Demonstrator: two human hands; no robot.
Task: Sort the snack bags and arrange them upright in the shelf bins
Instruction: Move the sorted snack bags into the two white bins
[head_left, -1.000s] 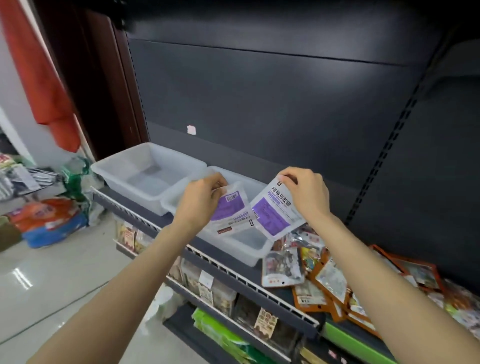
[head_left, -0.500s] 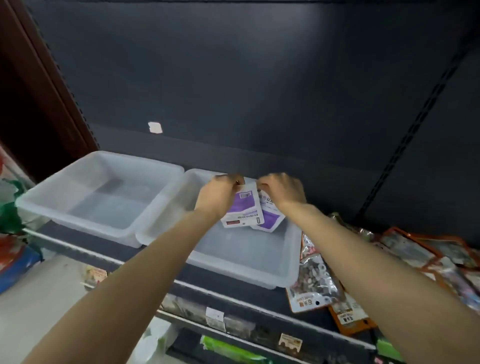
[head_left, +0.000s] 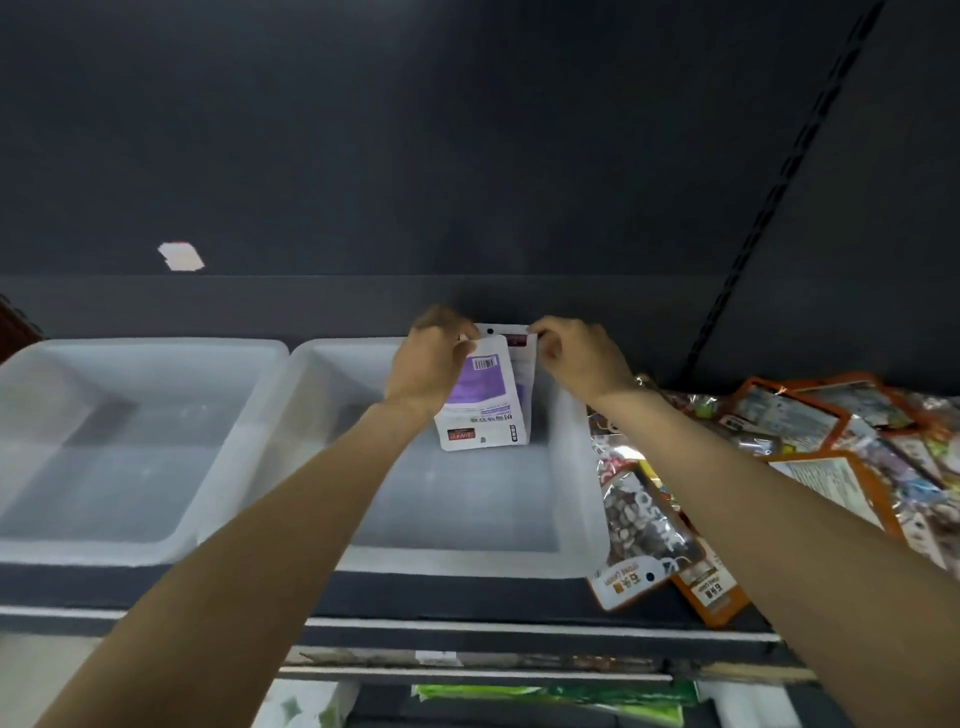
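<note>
upright, two white-and-purple bags (head_left: 480, 400) pinched by both hands (head_left: 498, 353) inside the bin (head_left: 457, 564).

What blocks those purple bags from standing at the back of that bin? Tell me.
Nothing visible. The left hand and right hand hold the purple bags against the back wall of the right bin; the bin floor below shows bare.

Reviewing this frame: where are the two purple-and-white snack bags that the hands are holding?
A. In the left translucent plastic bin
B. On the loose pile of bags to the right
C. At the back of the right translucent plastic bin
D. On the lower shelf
C: the left hand and right hand hold the purple-and-white snack bags standing against the back wall of the right translucent plastic bin.
</note>
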